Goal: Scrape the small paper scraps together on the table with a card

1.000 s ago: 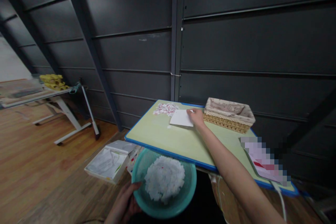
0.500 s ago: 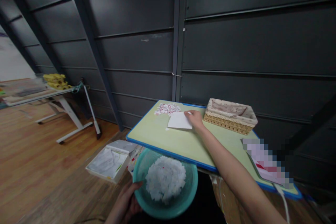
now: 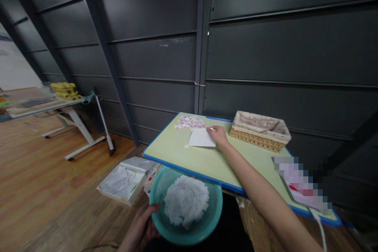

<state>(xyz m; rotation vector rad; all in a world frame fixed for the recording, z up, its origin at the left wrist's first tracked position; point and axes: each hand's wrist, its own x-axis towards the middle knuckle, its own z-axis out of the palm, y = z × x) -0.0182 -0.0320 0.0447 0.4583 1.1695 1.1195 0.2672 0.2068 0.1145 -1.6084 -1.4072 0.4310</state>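
Note:
My left hand [image 3: 145, 220] grips the left rim of a green plastic basket [image 3: 218, 212], thumb over the edge. White paper scraps [image 3: 186, 202] are heaped inside it, just below the table's front edge. My right hand [image 3: 217, 136] reaches over the yellow table [image 3: 168, 147] and pinches the right edge of a white sheet of card or paper [image 3: 201, 138]. Right behind that sheet lies a pile of small white and reddish paper bits [image 3: 189, 122]. One tiny scrap [image 3: 186, 146] sits at the sheet's lower left corner.
A wicker basket with cloth lining [image 3: 260, 130] stands at the table's back right. A blurred-out flat object [image 3: 301, 185] with a cable lies at the right edge. On the floor at left is an open white box [image 3: 121, 183]. Another table [image 3: 71, 106] holds yellow items [image 3: 65, 90].
The white sheet has shifted very slightly toward me with my right hand. My left hand keeps its hold on the green basket. The camera view has moved a little.

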